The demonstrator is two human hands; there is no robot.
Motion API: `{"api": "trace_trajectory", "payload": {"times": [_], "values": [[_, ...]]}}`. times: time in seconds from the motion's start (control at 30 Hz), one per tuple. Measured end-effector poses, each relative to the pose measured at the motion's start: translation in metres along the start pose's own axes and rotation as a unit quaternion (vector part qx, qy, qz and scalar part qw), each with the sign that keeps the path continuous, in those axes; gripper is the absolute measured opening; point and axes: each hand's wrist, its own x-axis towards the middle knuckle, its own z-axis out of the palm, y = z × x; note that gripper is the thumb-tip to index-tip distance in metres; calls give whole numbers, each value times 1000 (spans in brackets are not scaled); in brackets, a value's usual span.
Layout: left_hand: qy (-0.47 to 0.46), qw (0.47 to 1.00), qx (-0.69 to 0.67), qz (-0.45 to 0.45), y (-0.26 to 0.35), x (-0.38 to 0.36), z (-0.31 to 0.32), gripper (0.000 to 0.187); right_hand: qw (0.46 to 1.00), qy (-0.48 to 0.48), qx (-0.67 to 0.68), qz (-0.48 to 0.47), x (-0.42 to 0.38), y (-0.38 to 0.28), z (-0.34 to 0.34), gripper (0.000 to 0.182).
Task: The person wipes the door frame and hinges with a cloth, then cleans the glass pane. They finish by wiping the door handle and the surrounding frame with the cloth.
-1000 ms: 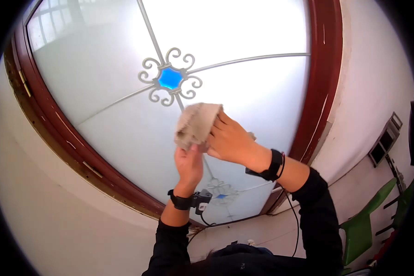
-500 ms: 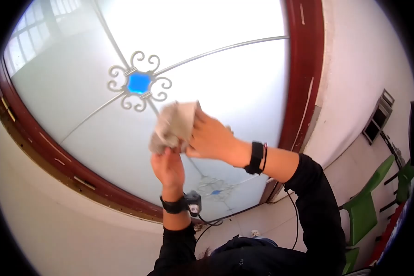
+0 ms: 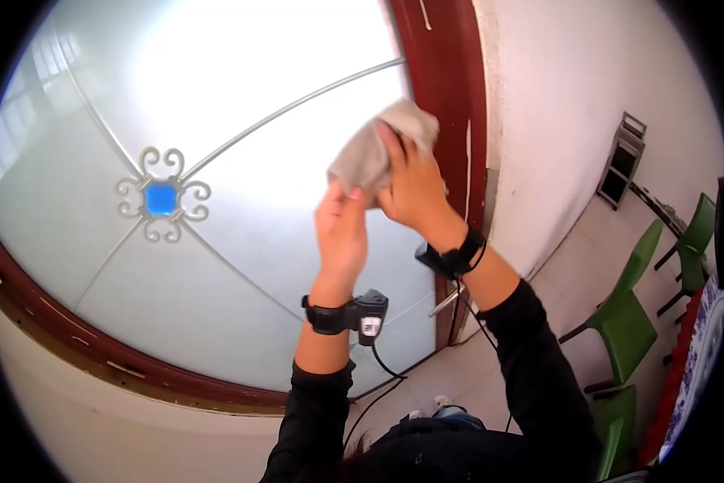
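Observation:
A grey-beige cloth (image 3: pixel 360 158), bunched and folded, is held up between both hands in front of the frosted glass door (image 3: pixel 249 169). My right hand (image 3: pixel 416 187) grips it from the right, fingers spread over its face. From below, my left hand (image 3: pixel 342 229) pinches the cloth's lower left corner between thumb and fingers. The cloth overlaps the glass near the door's dark red frame (image 3: pixel 450 72). On each wrist is a black strap; a small device (image 3: pixel 370 317) with a cable is fixed at the left one.
A blue ornament with metal scrolls (image 3: pixel 161 198) decorates the glass to the left. A door handle (image 3: pixel 446 301) sits low at the frame. Green chairs (image 3: pixel 626 330) and a table with a patterned cloth (image 3: pixel 694 362) stand at right, with a grey metal stand (image 3: pixel 622 165) by the wall.
Both hands and the cloth have moved right and up across the glass toward the frame. The view has shifted, so the blue ornament now appears farther left and lower.

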Motion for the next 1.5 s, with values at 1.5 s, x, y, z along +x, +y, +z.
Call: {"api": "trace_trajectory", "payload": {"times": [1.5], "values": [[286, 917, 161, -226, -65, -239, -142, 17, 945, -215, 226, 96, -253, -97, 96, 39]]}}
